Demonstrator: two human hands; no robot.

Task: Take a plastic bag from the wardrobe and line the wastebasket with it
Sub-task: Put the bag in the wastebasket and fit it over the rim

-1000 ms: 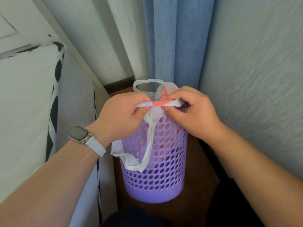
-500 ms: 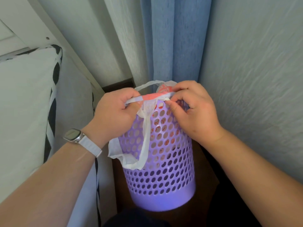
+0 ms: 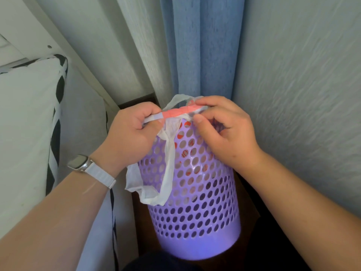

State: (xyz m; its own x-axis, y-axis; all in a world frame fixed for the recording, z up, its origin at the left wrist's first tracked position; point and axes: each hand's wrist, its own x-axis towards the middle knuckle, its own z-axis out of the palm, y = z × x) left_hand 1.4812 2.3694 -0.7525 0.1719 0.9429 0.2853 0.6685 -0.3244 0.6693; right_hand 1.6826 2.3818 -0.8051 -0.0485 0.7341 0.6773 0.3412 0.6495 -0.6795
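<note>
The bed (image 3: pixel 23 124) is on my far left and plays no part. My watch (image 3: pixel 82 164) is on my left wrist. My left hand (image 3: pixel 132 137) is clenched on the bag (image 3: pixel 169 169) at its mouth and grips the edge over the left side of the rim. Below that hand, one handle loop and a loose flap hang outside, down the wall of the basket (image 3: pixel 205 212). Between my hands the red-printed edge is stretched taut across the near top. The second handle loop stands up behind it, near the curtain (image 3: pixel 195 45). My right hand (image 3: pixel 224 133) pinches the other end of that edge between thumb and fingers, over the right side of the rim, close to the wall (image 3: pixel 302 85).

I judge the fetching done and the lining half done. The mouth is spread but not yet folded over the lip. Next I need to draw the edge outward and down over the rim and work round it. I should go gently, as the film looks thin and the basket looks light enough to tip. My right hand has little room beside the wall.

The basket stands upright on the dark floor. Red print shows through its holes, so the bag's body is down inside. My hands cover the opening, so I cannot tell whether anything else is in there.
</note>
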